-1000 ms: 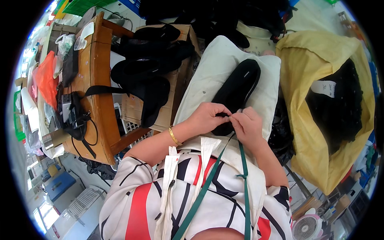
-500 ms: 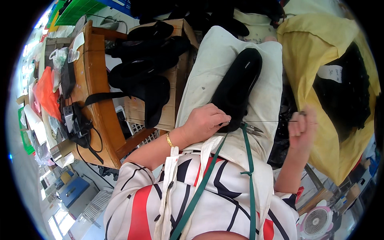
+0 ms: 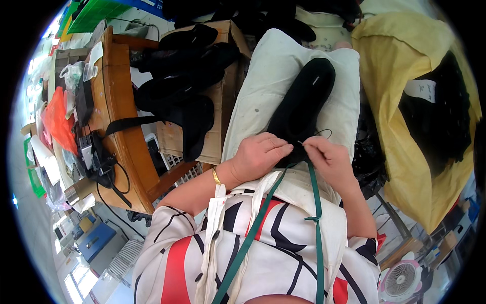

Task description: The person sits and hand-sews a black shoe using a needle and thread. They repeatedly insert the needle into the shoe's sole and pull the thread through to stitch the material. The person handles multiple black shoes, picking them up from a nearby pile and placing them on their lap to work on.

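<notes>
Apron: white bib with a green strap (image 3: 318,202) running up over the striped top, nearest the camera.
Left hand (image 3: 258,157): fingers curled and pressed onto the near end of the black shoe (image 3: 302,109), holding it down; a gold bangle (image 3: 216,176) sits at the wrist.
Right hand (image 3: 329,159): just beside the left, fingertips pinched on a thin needle (image 3: 302,144) at the shoe's near edge; a loop of dark thread (image 3: 324,133) curls out just above the knuckles.
Hands together: close, almost touching, both on the shoe's near end.
Black shoe: lies lengthwise on the white padded cloth (image 3: 263,86) over the lap, toe pointing away.
Left side: wooden table (image 3: 119,126) with black straps, cables and bags on it; beside it a cardboard box (image 3: 223,96) heaped with black shoe parts (image 3: 177,91).
Right side: large yellow sack (image 3: 405,76), open, with dark pieces inside.
Lower right: small pink-and-white fan (image 3: 400,281) on the floor.
Far left top: green crate (image 3: 96,10).
</notes>
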{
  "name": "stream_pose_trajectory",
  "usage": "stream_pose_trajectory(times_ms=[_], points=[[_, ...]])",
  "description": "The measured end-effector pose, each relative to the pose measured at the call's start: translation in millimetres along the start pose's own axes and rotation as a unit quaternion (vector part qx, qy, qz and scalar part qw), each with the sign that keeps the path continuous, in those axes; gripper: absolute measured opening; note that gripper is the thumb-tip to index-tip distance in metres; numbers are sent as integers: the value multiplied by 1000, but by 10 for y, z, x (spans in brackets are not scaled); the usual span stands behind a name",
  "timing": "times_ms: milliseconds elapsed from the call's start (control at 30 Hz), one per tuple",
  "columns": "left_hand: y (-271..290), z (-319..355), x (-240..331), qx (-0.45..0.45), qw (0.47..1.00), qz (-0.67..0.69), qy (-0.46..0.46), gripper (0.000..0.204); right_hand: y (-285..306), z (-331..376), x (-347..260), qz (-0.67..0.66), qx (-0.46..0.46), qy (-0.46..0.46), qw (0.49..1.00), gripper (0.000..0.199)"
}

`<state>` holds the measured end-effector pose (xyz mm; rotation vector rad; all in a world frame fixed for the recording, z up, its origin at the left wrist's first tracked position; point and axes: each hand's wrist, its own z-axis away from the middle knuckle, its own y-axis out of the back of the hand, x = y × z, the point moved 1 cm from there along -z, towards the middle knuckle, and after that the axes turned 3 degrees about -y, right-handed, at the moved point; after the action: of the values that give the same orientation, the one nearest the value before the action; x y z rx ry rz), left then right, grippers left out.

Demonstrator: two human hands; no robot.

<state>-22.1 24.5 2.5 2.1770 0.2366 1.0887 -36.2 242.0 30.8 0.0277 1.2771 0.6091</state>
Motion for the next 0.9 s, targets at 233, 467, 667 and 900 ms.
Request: stream_pose_trajectory(times_ms=[233,467,667,900], points=[[1,32,-1,27,999,-20,-25,29,-5,-66,-27,118,-44,68,990,16],[-16,42,-20,37,999,-18,-28,28,16,-80,-67,139,-62,69,986,16],[-13,46,-14,30,999,-18,-23,27,-35,-117,-5,124,-68,61,988,15],[-8,65,25,13,999,-41,-26,28,-240,-205,-8,69,-62,-3,996,10]])
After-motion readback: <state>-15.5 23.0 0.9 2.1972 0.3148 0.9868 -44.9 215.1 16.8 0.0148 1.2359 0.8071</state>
